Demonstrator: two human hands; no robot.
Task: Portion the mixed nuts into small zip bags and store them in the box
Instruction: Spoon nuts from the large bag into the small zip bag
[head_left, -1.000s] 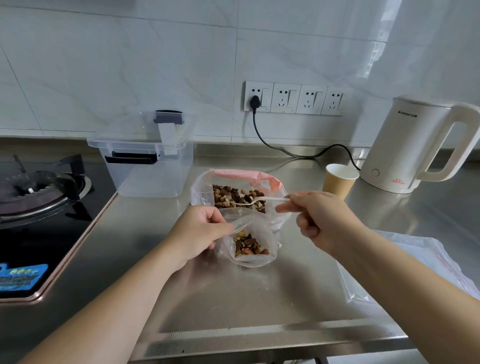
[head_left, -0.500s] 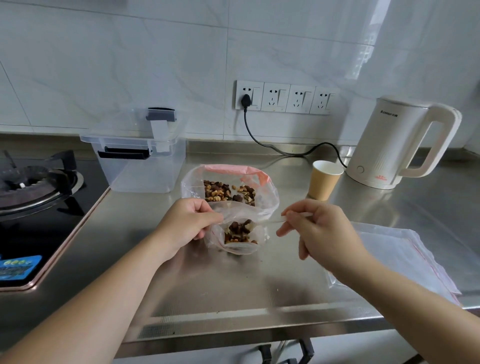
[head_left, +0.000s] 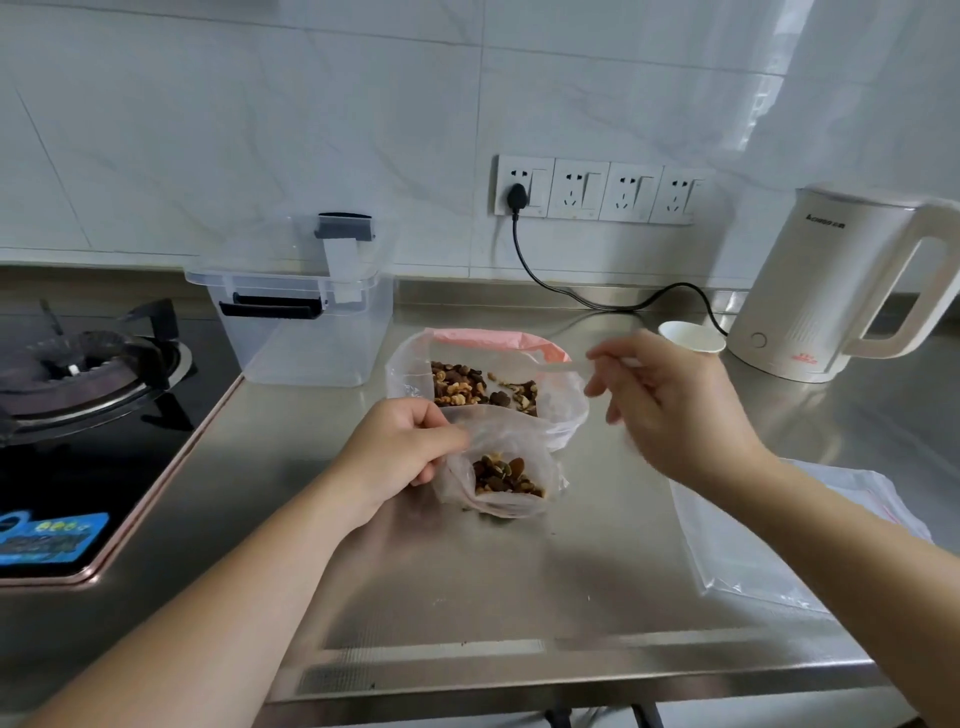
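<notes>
The steel desk (head_left: 519, 571) carries everything, and the big bag of nuts (head_left: 483, 387) near its middle serves as the landmark here. Left of and behind that bag stands the clear box (head_left: 306, 332), its lid on and its dark handle facing forward (so it is not yet ready to take bags); it sits close enough that finished portions would need only a short reach. Right of and behind the big bag are the white kettle (head_left: 826, 280) and a paper cup (head_left: 691, 336), both out of the working space. To the right and nearer the person lies a flat stack of spare zip bags (head_left: 779, 545), within easy reach of the right hand.

The big bag has its pink-edged mouth folded open and back, likely so a spoon can go in without snagging. Just in front of it, touching it, stands the small zip bag (head_left: 506, 467), partly filled with nuts. The left hand (head_left: 400, 452) pinches the small bag's rim, apparently to keep it upright and its mouth spread.

The right hand (head_left: 670, 405), blurred, is above the big bag's right edge, its grip closed on a white plastic spoon (head_left: 563, 368) pointing toward the nuts. Whether the spoon is loaded cannot be told. Portioning seems mid-way for this bag.
</notes>
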